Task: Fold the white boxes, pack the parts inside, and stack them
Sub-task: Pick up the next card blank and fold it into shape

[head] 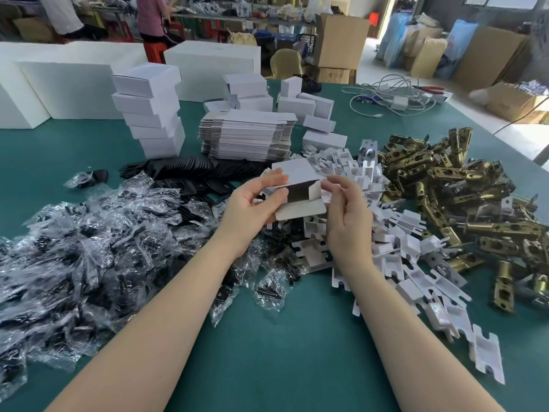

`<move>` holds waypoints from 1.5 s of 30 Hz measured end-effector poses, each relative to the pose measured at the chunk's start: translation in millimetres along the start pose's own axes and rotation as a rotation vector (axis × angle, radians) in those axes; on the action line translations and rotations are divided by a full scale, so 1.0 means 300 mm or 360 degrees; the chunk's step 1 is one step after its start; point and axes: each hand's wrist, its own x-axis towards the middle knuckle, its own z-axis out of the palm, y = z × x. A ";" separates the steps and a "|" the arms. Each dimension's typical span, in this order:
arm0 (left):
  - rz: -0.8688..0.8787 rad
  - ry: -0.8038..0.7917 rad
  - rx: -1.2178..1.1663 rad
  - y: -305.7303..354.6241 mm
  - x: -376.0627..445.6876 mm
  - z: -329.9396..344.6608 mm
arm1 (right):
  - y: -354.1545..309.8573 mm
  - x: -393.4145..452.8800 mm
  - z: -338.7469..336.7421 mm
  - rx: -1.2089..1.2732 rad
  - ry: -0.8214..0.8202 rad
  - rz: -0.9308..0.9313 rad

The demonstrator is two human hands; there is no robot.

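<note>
Forearms reach out low over the green table (297,337), both hands raised above the heaps so the carton can be worked in the air.

Left hand (252,206): fingers curled round the left end of the white box (297,185), thumb on top, holding it steady. Box is partly erected; its open end faces me and the inside looks dark. Whether anything is in it yet, I cannot tell.

Right hand (344,203): fingertips pinch the small side flap at the box's right end, judged to be the tuck-in before the bottom flap, which hangs out toward me, goes shut.

Layout seems arranged for reach. Flat box blanks (246,138) are stacked just behind the hands. White card inserts (401,248) lie right of centre and spill toward me. Brass latch parts (463,197) are piled farther right. Bagged screw packets (89,248) cover the left, with black plates (184,171) behind them. Finished boxes (151,114) stand in a leaning tower at back left, away from the working space, and a few more closed ones lie behind the blanks.

Stage: folding, packing not yet begun on this box.
</note>
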 end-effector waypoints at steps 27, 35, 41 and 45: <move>-0.0119 -0.0169 -0.0106 0.010 -0.004 -0.001 | -0.005 -0.003 0.004 0.0008 -0.0299 -0.0144; 0.0013 -0.0209 0.0039 0.009 -0.011 -0.006 | 0.002 -0.004 0.008 0.0053 -0.0320 -0.0108; 0.0070 -0.0123 -0.0012 0.000 -0.013 -0.007 | -0.009 0.004 0.002 0.0193 -0.0230 -0.0056; 0.0102 -0.0111 -0.0028 -0.008 -0.011 -0.012 | -0.015 0.003 -0.001 0.0244 -0.0221 -0.0058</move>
